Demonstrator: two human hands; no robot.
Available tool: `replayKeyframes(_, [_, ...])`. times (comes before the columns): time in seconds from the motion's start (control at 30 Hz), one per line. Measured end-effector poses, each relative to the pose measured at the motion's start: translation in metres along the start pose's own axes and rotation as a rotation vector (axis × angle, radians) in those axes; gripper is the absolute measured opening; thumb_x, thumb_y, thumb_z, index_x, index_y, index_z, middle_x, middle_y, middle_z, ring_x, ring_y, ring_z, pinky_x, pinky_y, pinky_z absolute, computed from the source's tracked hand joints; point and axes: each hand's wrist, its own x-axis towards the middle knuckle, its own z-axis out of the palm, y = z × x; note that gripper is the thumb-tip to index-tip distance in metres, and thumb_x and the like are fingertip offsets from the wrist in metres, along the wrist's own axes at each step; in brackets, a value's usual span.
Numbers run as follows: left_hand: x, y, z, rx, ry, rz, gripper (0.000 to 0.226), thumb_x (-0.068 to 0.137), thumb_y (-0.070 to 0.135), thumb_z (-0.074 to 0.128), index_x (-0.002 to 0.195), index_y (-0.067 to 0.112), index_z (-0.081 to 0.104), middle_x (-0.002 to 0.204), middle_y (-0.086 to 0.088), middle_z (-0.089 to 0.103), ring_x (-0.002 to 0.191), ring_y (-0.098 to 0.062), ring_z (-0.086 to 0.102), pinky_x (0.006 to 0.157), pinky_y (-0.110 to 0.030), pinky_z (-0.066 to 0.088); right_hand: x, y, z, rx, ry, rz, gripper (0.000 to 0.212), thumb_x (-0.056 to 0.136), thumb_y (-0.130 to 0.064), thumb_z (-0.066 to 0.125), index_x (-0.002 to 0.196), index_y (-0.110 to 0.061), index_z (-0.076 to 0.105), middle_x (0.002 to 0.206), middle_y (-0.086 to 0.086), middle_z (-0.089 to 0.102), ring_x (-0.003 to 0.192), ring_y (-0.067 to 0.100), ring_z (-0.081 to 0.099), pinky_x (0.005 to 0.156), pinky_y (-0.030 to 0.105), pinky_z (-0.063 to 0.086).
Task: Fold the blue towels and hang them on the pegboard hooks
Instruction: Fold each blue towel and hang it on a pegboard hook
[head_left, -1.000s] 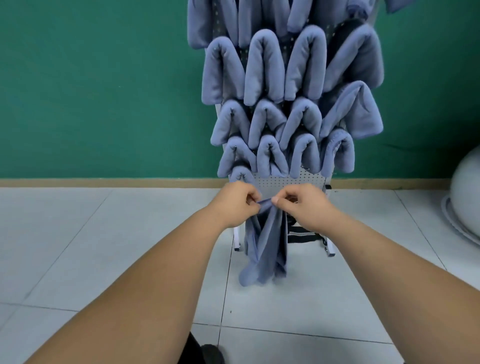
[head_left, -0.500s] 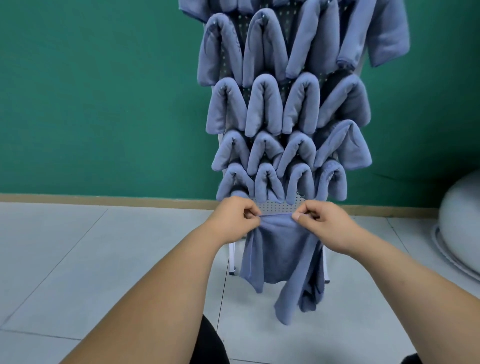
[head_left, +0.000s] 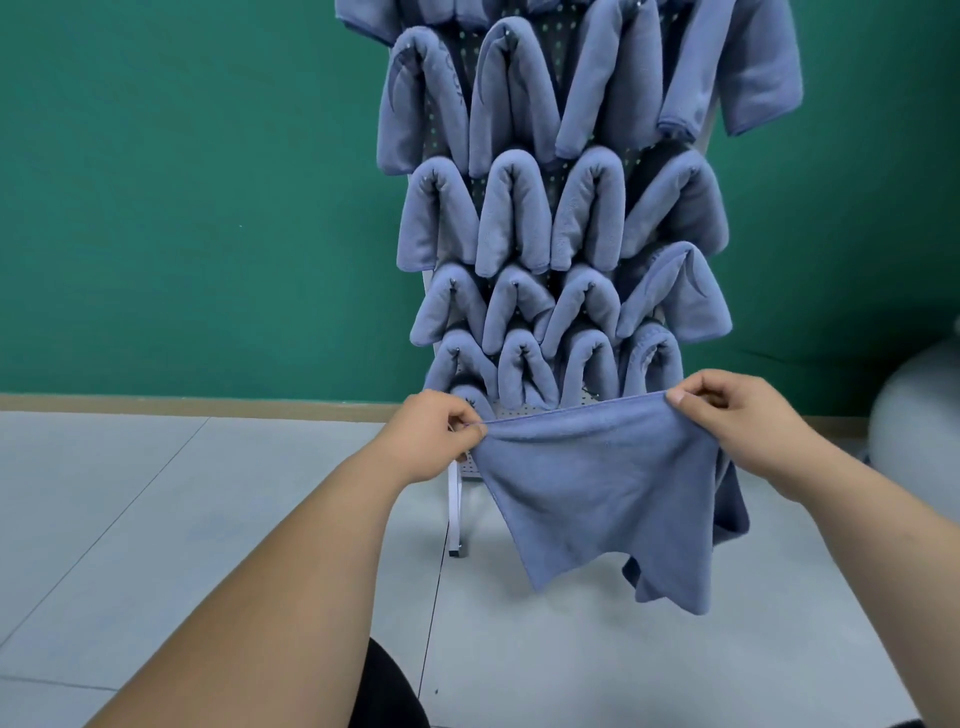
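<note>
Risk, main: the blue towel (head_left: 597, 488) hangs in the air in front of the lower pegboard (head_left: 519, 410), above the floor (head_left: 156, 519), and is held by its top edge alone. The left hand (head_left: 431, 436) has one corner in a pinching grip, thumb against curled fingers. The right hand (head_left: 737, 415) pinches the other corner the same way. Both pinches take little cloth, so a slack thumb on either side would drop that corner and the towel would swing down.

Risk two: the lower part hangs uneven, with a longer flap bunched behind on the right. Folding from this state would likely come out skewed unless the corners are matched first.

Risk three: the board is crowded with hung towels (head_left: 514, 213), overlapping row on row. Only a bare strip shows at the bottom, just beyond the stretched edge. Pushing a new fold in could nudge a neighbour off. Whether a free place is there cannot be told.

Materials: the towel is soft, matte, fine-napped cloth with a stitched hem. It is limp and drapes into points. The hung towels form thick rounded arches. The pegboard is rigid perforated sheet on a white metal leg (head_left: 454, 514). The floor is smooth pale tile, and the wall (head_left: 182, 182) behind is flat green.
</note>
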Motion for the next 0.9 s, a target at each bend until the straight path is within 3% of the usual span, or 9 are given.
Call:
replayKeyframes(0.13, [0.01, -0.002, 0.01, -0.038, 0.106, -0.02, 0.018, 0.1, 0.026, 0.067, 0.083, 0.025, 0.072, 0.066, 0.007, 0.07, 0.063, -0.013, 0.061, 0.061, -0.026, 0.045, 0.002, 0.003, 0.01, -0.061, 0.008, 0.037, 0.017, 0.098, -0.036, 0.072, 0.085, -0.025, 0.074, 0.088, 0.015, 0.072, 0.075, 0.015, 0.058, 0.074, 0.036, 0.047])
replayKeyframes(0.23, [0.018, 0.008, 0.025, -0.082, 0.144, -0.007, 0.008, 0.098, 0.028, 0.071, 0.09, 0.03, 0.072, 0.065, 0.003, 0.065, 0.064, -0.021, 0.062, 0.065, -0.035, 0.054, 0.002, -0.007, 0.029, -0.065, 0.001, -0.004, 0.017, 0.097, -0.033, 0.073, 0.083, -0.024, 0.074, 0.081, 0.01, 0.071, 0.07, 0.012, 0.055, 0.071, 0.034, 0.046])
replayKeyframes(0.27, [0.019, 0.017, 0.03, -0.123, 0.122, 0.024, 0.004, 0.097, 0.029, 0.073, 0.098, 0.032, 0.072, 0.068, -0.001, 0.064, 0.065, -0.021, 0.063, 0.069, -0.037, 0.057, 0.002, -0.012, 0.035, -0.051, -0.009, -0.025, 0.016, 0.097, -0.032, 0.073, 0.083, -0.024, 0.074, 0.078, 0.007, 0.071, 0.068, 0.01, 0.054, 0.071, 0.033, 0.046])
replayKeyframes(0.33, [0.018, 0.037, 0.042, -0.227, 0.037, 0.096, 0.023, 0.097, 0.028, 0.074, 0.119, 0.034, 0.07, 0.072, -0.008, 0.064, 0.064, -0.018, 0.061, 0.072, -0.036, 0.057, 0.001, -0.022, 0.047, -0.033, -0.052, -0.074, 0.014, 0.097, -0.03, 0.074, 0.084, -0.024, 0.074, 0.071, -0.004, 0.067, 0.065, 0.006, 0.052, 0.068, 0.028, 0.045])
replayKeyframes(0.4, [0.015, 0.057, 0.053, -0.255, -0.053, 0.172, 0.029, 0.099, 0.027, 0.072, 0.127, 0.033, 0.069, 0.066, -0.004, 0.059, 0.061, -0.013, 0.053, 0.067, -0.031, 0.052, 0.0, -0.029, 0.057, -0.023, -0.101, -0.112, 0.013, 0.096, -0.031, 0.075, 0.085, -0.024, 0.075, 0.068, -0.011, 0.063, 0.063, 0.005, 0.05, 0.065, 0.027, 0.043])
replayKeyframes(0.5, [0.018, 0.07, 0.065, -0.231, -0.088, 0.198, 0.008, 0.1, 0.029, 0.07, 0.105, 0.025, 0.075, 0.067, 0.004, 0.057, 0.06, -0.011, 0.05, 0.062, -0.031, 0.046, 0.001, -0.032, 0.06, -0.023, -0.138, -0.12, 0.01, 0.096, -0.032, 0.076, 0.087, -0.027, 0.075, 0.066, -0.014, 0.058, 0.058, 0.002, 0.046, 0.061, 0.02, 0.038])
replayKeyframes(0.67, [0.026, 0.063, 0.059, -0.206, -0.021, 0.172, 0.007, 0.097, 0.03, 0.074, 0.093, 0.025, 0.075, 0.068, 0.007, 0.06, 0.057, -0.007, 0.049, 0.06, -0.025, 0.044, 0.003, -0.019, 0.049, -0.342, -0.137, -0.133, 0.009, 0.095, -0.024, 0.072, 0.088, -0.03, 0.072, 0.069, -0.013, 0.068, 0.06, 0.002, 0.057, 0.056, 0.015, 0.039])
replayKeyframes(0.8, [0.031, 0.054, 0.051, -0.203, 0.009, 0.149, 0.009, 0.097, 0.029, 0.075, 0.088, 0.03, 0.073, 0.069, 0.005, 0.06, 0.061, -0.01, 0.051, 0.07, -0.039, 0.056, 0.006, -0.006, 0.043, -0.523, -0.092, -0.079, 0.014, 0.089, -0.017, 0.063, 0.086, -0.029, 0.071, 0.071, -0.008, 0.069, 0.071, 0.013, 0.064, 0.066, 0.035, 0.055])
replayKeyframes(0.9, [0.035, 0.044, 0.043, -0.187, 0.097, 0.103, 0.012, 0.097, 0.031, 0.075, 0.085, 0.028, 0.073, 0.066, 0.006, 0.06, 0.06, -0.012, 0.053, 0.071, -0.04, 0.057, 0.009, 0.003, 0.035, -0.632, -0.07, -0.067, 0.016, 0.085, -0.018, 0.06, 0.086, -0.025, 0.074, 0.068, -0.002, 0.067, 0.073, 0.024, 0.061, 0.065, 0.04, 0.056])
